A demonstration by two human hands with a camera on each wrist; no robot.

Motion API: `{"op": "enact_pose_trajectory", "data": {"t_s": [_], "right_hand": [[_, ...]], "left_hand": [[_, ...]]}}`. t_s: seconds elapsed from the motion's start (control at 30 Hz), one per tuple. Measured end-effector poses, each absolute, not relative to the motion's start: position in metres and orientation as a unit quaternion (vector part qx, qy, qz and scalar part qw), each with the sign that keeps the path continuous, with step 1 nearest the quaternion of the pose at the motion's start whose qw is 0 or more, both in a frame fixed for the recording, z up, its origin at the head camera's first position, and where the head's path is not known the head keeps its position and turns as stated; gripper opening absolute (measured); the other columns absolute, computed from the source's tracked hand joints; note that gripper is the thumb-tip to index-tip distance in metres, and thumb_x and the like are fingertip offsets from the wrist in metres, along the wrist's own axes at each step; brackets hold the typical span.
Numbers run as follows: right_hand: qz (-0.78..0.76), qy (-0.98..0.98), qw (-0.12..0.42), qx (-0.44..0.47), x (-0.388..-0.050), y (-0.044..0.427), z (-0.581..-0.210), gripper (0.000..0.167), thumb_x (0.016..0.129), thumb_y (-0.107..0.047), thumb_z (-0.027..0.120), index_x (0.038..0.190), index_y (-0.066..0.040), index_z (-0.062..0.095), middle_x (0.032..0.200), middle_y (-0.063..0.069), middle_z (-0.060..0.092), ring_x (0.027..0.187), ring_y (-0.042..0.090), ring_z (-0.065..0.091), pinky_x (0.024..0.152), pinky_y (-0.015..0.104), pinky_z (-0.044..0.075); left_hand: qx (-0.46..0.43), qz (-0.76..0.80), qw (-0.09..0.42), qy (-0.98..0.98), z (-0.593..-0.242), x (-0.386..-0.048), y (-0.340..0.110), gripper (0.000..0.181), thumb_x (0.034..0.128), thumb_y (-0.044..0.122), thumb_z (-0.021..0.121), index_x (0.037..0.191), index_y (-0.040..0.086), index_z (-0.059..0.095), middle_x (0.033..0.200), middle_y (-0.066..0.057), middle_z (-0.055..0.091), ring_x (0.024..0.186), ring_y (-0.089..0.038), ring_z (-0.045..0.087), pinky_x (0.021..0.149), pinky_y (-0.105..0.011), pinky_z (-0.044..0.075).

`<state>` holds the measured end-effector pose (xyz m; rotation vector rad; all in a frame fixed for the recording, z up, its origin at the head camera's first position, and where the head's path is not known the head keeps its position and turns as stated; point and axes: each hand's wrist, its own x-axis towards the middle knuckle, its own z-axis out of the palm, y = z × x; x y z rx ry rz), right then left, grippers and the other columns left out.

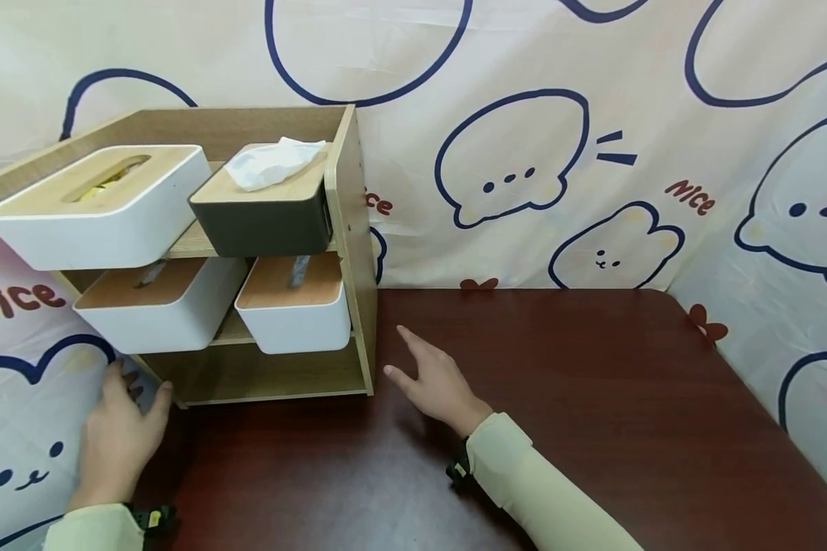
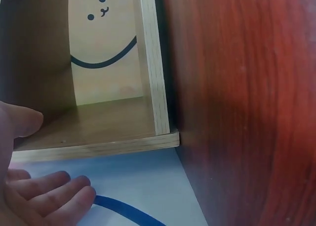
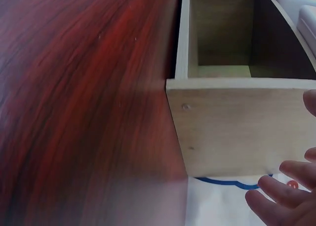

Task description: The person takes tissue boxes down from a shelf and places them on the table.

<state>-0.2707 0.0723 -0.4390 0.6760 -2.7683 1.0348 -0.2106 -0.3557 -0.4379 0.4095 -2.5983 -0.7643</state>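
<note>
A wooden shelf unit (image 1: 358, 252) stands at the back left of the table, holding several tissue boxes. Beside its lower left edge is my left hand (image 1: 120, 440), fingers extended. In the left wrist view its thumb (image 2: 27, 122) lies before the shelf's opening and its other fingers (image 2: 54, 194) lie outside the side panel (image 2: 98, 148); whether they touch it I cannot tell. Off the shelf's right side, my right hand (image 1: 441, 383) hovers with spread fingers, apart from the panel and holding nothing. The right wrist view shows its fingertips (image 3: 276, 191) beside the outer panel (image 3: 237, 127).
On top sit a white tissue box (image 1: 96, 222) with a wooden lid and a dark box (image 1: 268, 226) with a tissue sticking out. Two white boxes, left (image 1: 165, 321) and right (image 1: 303, 325), fill the middle level. A patterned cloth (image 1: 509, 161) backs the dark red table (image 1: 558, 367).
</note>
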Motion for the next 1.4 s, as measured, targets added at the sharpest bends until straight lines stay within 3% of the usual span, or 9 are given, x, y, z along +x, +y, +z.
{"op": "enact_pose_trajectory", "data": {"t_s": [0.27, 0.67, 0.93, 1.03, 1.1, 1.17, 1.27, 1.4], "right_hand": [[0.371, -0.902, 0.031, 0.219, -0.281, 0.051, -0.448, 0.077, 0.096, -0.047, 0.058, 0.157, -0.02, 0.019, 0.16, 0.001, 0.019, 0.143, 0.019, 0.023, 0.111, 0.045, 0.028], [0.412, -0.884, 0.011, 0.219, -0.29, 0.021, -0.444, 0.089, 0.095, -0.041, 0.061, 0.156, -0.032, -0.004, 0.162, -0.004, 0.005, 0.144, 0.017, 0.018, 0.111, 0.045, 0.027], [0.42, -0.883, -0.009, 0.209, -0.297, 0.007, -0.442, 0.094, 0.094, -0.034, 0.063, 0.156, -0.028, -0.007, 0.161, -0.007, 0.005, 0.139, 0.02, 0.03, 0.108, 0.044, 0.034], [0.423, -0.882, -0.007, 0.208, -0.299, 0.005, -0.442, 0.096, 0.094, -0.031, 0.064, 0.155, -0.03, -0.01, 0.161, -0.005, 0.007, 0.119, 0.016, 0.052, 0.1, 0.04, 0.041], [0.426, -0.88, -0.004, 0.21, -0.3, 0.004, -0.442, 0.099, 0.092, -0.025, 0.064, 0.154, -0.033, -0.012, 0.161, -0.003, 0.009, 0.094, 0.013, 0.06, 0.089, 0.036, 0.046], [0.435, -0.876, -0.005, 0.21, -0.302, 0.003, -0.441, 0.102, 0.091, -0.018, 0.065, 0.153, -0.037, -0.015, 0.161, -0.002, 0.01, 0.069, 0.012, 0.059, 0.074, 0.033, 0.049], [0.45, -0.868, -0.011, 0.21, -0.303, 0.002, -0.441, 0.107, 0.089, -0.008, 0.064, 0.151, -0.041, -0.018, 0.161, -0.002, 0.008, 0.048, 0.015, 0.052, 0.054, 0.031, 0.049], [0.462, -0.861, -0.013, 0.212, -0.302, 0.0, -0.442, 0.11, 0.089, -0.001, 0.063, 0.15, -0.042, -0.019, 0.161, -0.005, 0.003, 0.038, 0.013, 0.04, 0.04, 0.029, 0.042]], "left_hand": [[0.131, -0.263, 0.222, -0.93, -0.436, -0.222, -0.358, 0.069, 0.0961, 0.025, 0.057, 0.145, -0.009, 0.023, 0.115, -0.043, 0.05, 0.097, -0.061, 0.052, 0.072, -0.067, 0.043], [0.136, -0.264, 0.236, -0.925, -0.438, -0.229, -0.36, 0.059, 0.0939, 0.011, 0.054, 0.138, -0.014, 0.025, 0.096, -0.051, 0.047, 0.086, -0.069, 0.047, 0.062, -0.07, 0.036], [0.144, -0.294, 0.251, -0.911, -0.441, -0.235, -0.362, 0.048, 0.0951, 0.009, 0.053, 0.131, -0.013, 0.03, 0.1, -0.05, 0.047, 0.091, -0.07, 0.044, 0.067, -0.071, 0.035], [0.147, -0.296, 0.25, -0.91, -0.441, -0.236, -0.365, 0.046, 0.0952, 0.008, 0.052, 0.129, -0.013, 0.03, 0.102, -0.049, 0.047, 0.092, -0.07, 0.044, 0.068, -0.071, 0.035], [0.145, -0.295, 0.253, -0.91, -0.442, -0.237, -0.366, 0.044, 0.0947, 0.007, 0.052, 0.128, -0.013, 0.031, 0.102, -0.049, 0.047, 0.091, -0.07, 0.044, 0.068, -0.071, 0.035], [0.143, -0.293, 0.257, -0.91, -0.442, -0.237, -0.366, 0.043, 0.0943, 0.007, 0.052, 0.127, -0.013, 0.032, 0.102, -0.048, 0.048, 0.091, -0.07, 0.044, 0.068, -0.071, 0.035], [0.141, -0.29, 0.266, -0.908, -0.443, -0.238, -0.366, 0.043, 0.094, 0.006, 0.053, 0.128, -0.012, 0.034, 0.105, -0.047, 0.049, 0.092, -0.069, 0.046, 0.069, -0.07, 0.036], [0.133, -0.289, 0.278, -0.906, -0.444, -0.238, -0.366, 0.04, 0.0944, 0.004, 0.053, 0.128, -0.012, 0.037, 0.109, -0.044, 0.052, 0.093, -0.066, 0.048, 0.07, -0.069, 0.038]]}}
